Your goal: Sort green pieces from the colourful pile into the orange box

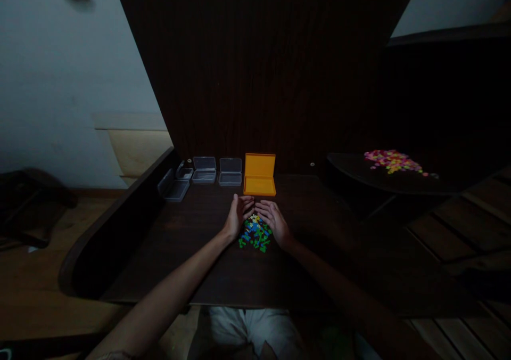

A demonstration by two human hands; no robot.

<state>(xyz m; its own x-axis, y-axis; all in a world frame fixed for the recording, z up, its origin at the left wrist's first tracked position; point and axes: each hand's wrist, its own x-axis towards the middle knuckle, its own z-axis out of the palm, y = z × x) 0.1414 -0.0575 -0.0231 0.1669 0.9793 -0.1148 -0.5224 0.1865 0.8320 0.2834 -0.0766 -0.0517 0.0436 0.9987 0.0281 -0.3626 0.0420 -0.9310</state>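
A small heap of coloured pieces (255, 233), green, blue and yellow, lies on the dark wooden desk (223, 275). My left hand (238, 214) cups the heap's left side with its fingers curved and resting on the desk. My right hand (273, 220) cups the right side the same way, and the fingertips of both hands nearly meet at the far edge of the heap. Neither hand lifts anything. Just beyond the hands stands an open orange box (260, 174).
Several clear plastic boxes (204, 170) stand open in a row at the back left of the desk. A second pile of pink and yellow pieces (393, 161) lies on a dark raised shelf at the right. A tall dark wooden panel rises behind the desk.
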